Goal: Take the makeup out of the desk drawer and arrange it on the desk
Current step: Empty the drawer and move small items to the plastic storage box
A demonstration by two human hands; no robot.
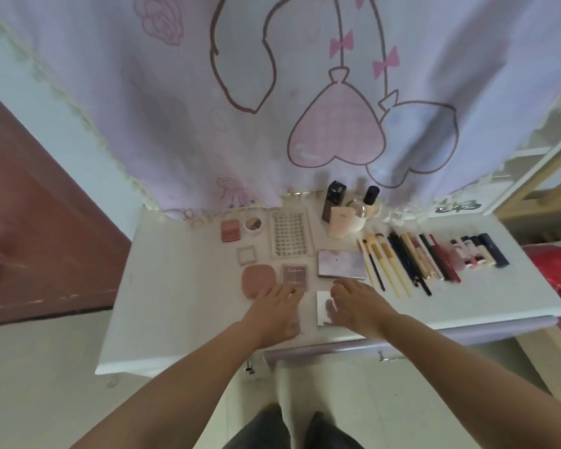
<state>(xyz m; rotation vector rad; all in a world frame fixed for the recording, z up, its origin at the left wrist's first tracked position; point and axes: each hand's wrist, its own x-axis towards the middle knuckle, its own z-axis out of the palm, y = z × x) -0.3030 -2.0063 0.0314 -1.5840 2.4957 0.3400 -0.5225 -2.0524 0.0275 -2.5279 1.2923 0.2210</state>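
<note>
Makeup lies in rows on the white desk [182,286]. My left hand [277,311] rests flat, fingers spread, just below a small dark eyeshadow palette [294,274] and beside a pink rounded compact [258,281]. My right hand [358,307] lies fingers apart over a small silver mirror-like case [324,307], below a grey-lilac palette [341,264]. Neither hand grips anything. A lash tray [290,234], a pink blush [230,230], a clear square case [246,255] and a small round pot [253,223] sit farther back. Brushes and pencils [399,260] and lipsticks [476,251] line the right side.
Bottles and a cream cup [344,218] stand at the desk's back edge under a hanging lilac curtain [272,108]. The desk's front edge [402,343] shows drawer knobs below it. A brown door [39,222] is at left, red fabric [557,270] at right.
</note>
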